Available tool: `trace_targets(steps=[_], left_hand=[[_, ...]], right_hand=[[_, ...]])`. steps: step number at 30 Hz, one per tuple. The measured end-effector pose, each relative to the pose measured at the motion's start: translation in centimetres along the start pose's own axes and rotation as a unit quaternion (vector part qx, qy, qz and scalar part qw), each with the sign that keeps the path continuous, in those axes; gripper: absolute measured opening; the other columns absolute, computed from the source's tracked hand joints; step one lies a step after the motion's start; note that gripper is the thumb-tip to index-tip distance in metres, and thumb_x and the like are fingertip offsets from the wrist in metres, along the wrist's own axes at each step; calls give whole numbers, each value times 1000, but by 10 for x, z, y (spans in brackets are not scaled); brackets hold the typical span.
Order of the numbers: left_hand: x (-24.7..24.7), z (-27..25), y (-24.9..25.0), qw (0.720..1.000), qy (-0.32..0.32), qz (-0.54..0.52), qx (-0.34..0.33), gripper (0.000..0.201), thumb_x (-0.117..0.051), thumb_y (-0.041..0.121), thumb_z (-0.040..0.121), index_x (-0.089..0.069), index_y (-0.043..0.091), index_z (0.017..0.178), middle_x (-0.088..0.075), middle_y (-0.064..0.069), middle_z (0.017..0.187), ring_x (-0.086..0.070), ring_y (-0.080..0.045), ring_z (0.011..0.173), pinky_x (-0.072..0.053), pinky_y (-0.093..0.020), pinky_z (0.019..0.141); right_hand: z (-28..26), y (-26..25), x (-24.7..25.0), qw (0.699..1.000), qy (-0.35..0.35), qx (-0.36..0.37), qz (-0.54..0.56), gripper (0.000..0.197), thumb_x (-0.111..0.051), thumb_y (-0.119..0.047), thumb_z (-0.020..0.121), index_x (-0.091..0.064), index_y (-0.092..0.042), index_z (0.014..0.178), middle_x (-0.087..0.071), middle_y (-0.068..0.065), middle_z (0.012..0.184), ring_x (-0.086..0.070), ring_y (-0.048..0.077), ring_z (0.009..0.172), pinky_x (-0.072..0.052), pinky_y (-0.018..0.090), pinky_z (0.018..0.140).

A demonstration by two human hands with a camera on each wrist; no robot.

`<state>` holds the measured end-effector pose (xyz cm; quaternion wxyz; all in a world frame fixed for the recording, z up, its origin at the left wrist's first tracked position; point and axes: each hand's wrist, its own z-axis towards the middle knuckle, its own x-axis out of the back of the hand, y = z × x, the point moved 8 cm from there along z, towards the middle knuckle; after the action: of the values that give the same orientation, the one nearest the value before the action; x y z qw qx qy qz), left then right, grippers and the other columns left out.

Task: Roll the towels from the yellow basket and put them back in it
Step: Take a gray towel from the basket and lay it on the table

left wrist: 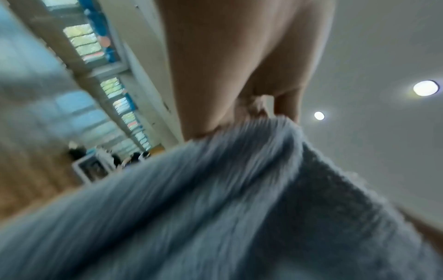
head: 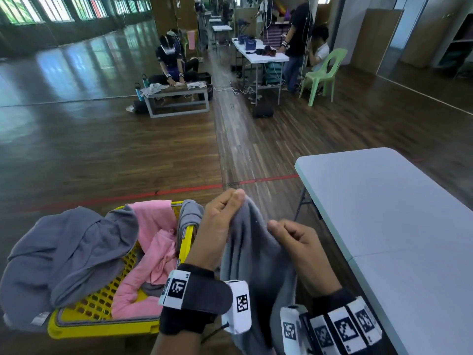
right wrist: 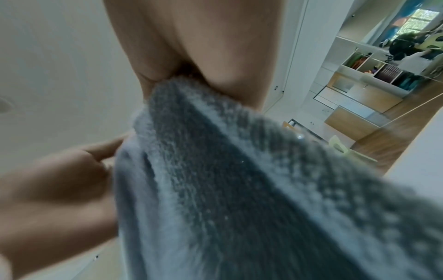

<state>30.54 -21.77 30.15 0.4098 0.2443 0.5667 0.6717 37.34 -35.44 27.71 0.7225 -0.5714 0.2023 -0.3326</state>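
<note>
I judge the job barely begun: nothing I can see is rolled yet, and the yellow perforated plastic basket (head: 107, 298) on the floor holds a crumpled pink towel (head: 153, 252), with a loose dark grey towel (head: 64, 252) draped over its left rim. Between my hands hangs a soft grey terry towel (head: 253, 252), clear of the basket and left of the pale grey folding table (head: 399, 226). My left hand (head: 220, 226) pinches its top edge; my right hand (head: 299, 242), just beside it, grips the same edge lower down.
</note>
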Motion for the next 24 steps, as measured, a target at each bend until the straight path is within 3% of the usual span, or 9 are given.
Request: trace_targets(steps=[2,5,7,11,14,17,19,22,24], left_hand=[[-17,-4,-9,989,-106,96,31,30,-50,32,97,-57,11,77,-51,11,64,-44,-4,63,-38,-16,61],[-37,-17,-18,967,-223,104,64,31,-55,34,95,-63,10,77,-55,0,74,-49,-10,73,-41,-23,69],[-32,-15,-13,981,-181,50,46,28,-56,23,95,-62,18,68,-52,1,68,-46,-10,68,-39,-23,65],[-3,-1,-10,999,-42,1,9,35,-60,34,90,-44,20,63,-34,-4,66,-31,-18,65,-31,-32,63],[-16,-4,-20,988,-138,58,43,30,-54,42,93,-56,17,76,-47,-1,74,-42,-13,73,-37,-27,70],[-34,-16,-28,960,-251,89,81,40,-57,43,92,-65,4,89,-57,-4,84,-49,-14,81,-39,-31,74],[-28,-10,-16,978,-197,15,59,25,-58,29,91,-68,9,82,-62,-2,79,-53,-11,78,-42,-26,73],[-3,4,-3,995,-51,-87,22,22,-58,26,90,-56,15,71,-46,-1,68,-40,-10,67,-34,-29,64],[0,7,-4,996,-61,-68,20,26,-57,33,90,-55,10,77,-45,-4,72,-41,-12,71,-35,-30,67]], right_hand=[[6,-14,10,998,42,28,24,49,-59,-32,94,-44,3,63,-37,18,62,-35,19,59,-34,27,58],[14,-24,10,997,44,49,28,38,-56,-21,93,-50,2,64,-45,8,59,-43,11,59,-39,21,57],[11,-12,2,999,21,18,30,40,-57,-26,92,-53,5,67,-47,8,60,-45,11,60,-40,21,58],[1,11,-5,999,-27,-22,4,48,-60,-39,91,-48,-4,60,-40,9,58,-38,15,56,-34,26,55],[6,-13,11,999,31,24,-1,47,-62,-34,91,-45,-4,59,-40,15,58,-38,15,56,-34,26,57],[14,-34,17,997,47,63,-17,38,-61,-21,90,-50,-5,58,-45,0,54,-41,7,55,-36,18,57],[13,-25,9,999,14,40,-17,43,-63,-28,90,-48,-6,58,-42,1,56,-38,10,55,-33,21,55],[5,3,-2,1000,-23,-20,-6,54,-63,-47,86,-43,-5,59,-36,5,61,-34,16,58,-27,29,56],[3,1,0,1000,-9,-18,7,49,-62,-48,85,-45,-10,59,-36,5,62,-34,15,59,-27,30,56]])
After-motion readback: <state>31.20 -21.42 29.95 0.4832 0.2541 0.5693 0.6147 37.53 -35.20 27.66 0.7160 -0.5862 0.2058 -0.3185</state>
